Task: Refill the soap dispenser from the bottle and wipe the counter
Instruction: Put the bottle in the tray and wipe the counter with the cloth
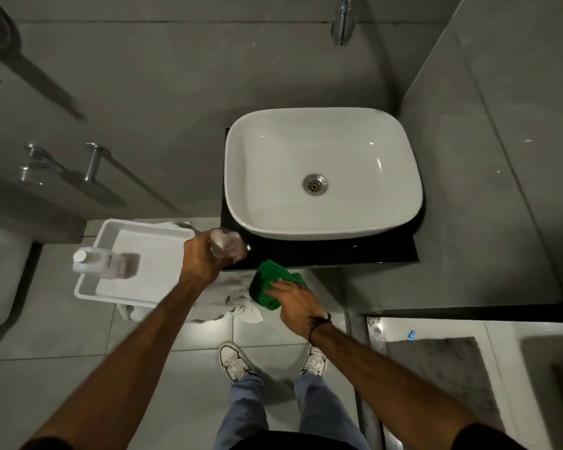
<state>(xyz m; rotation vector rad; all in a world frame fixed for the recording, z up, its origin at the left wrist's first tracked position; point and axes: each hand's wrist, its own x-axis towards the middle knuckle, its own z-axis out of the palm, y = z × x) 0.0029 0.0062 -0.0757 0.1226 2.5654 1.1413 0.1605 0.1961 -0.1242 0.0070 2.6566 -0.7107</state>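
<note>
My left hand (203, 259) grips the clear soap dispenser (229, 246), which holds pinkish liquid, just above the left front corner of the black counter (355, 253). Its top shows no pump. My right hand (294, 303) holds a folded green cloth (268, 285) at the counter's front edge, mostly off the counter over the floor. The refill bottle (106, 263), white-capped with brownish liquid, lies on its side in a white tray (137, 228) to the left.
A white basin (264, 190) fills most of the counter, with a chrome tap (342, 21) above it. A crumpled white towel (241, 305) lies on the tiled floor below the counter. My shoes (236, 360) stand close by. A grey mat (446, 368) lies right.
</note>
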